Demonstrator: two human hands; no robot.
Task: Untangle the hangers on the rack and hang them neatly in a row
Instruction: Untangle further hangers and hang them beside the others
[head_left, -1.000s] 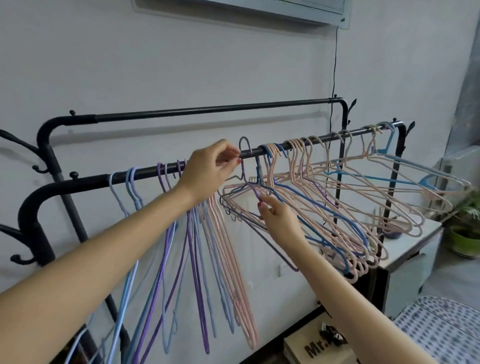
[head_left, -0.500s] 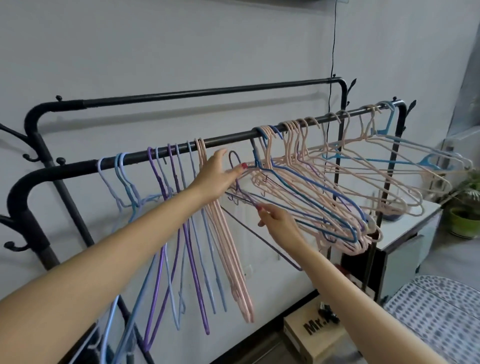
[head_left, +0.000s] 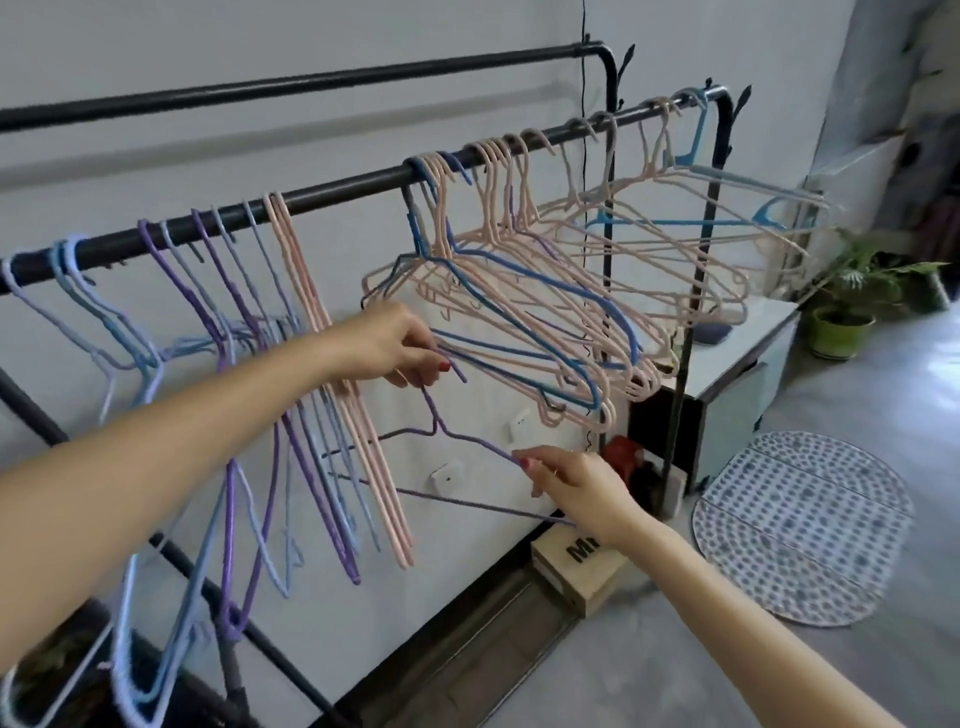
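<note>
The purple hanger (head_left: 457, 441) was now off the rail (head_left: 337, 189) (mid-frame); left hand (head_left: 387, 340) pinched its hook, right hand (head_left: 576, 486) its shoulder.

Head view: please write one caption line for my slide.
Both hands, left and right, hold a purple hanger off the rack's front rail.

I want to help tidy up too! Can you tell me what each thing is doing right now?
purple hanger: off the rail, held by both hands
left hand: pinches its hook
right hand: pinches its shoulder
front rail: carries hangers
left hangers: hang straight in a row
right hangers: tangled, tilted, on the rail
back rail: bare
</note>
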